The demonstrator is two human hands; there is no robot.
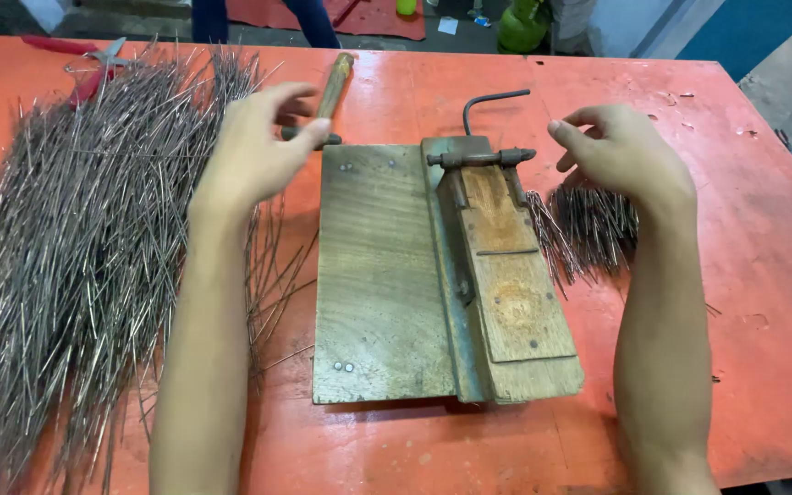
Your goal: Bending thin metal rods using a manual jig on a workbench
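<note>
Short wires point(588, 229) under right hand point(625, 151)

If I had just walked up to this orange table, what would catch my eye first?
Probably the huge heap of long thin metal wires spread over the table's left side, beside the person's left hand. Next, the worn wooden jig with its hinged flap and bent metal handle, in the middle between both forearms. The right hand hovers with loosely curled fingers over a smaller bunch of short wires to the right of the jig.
</note>
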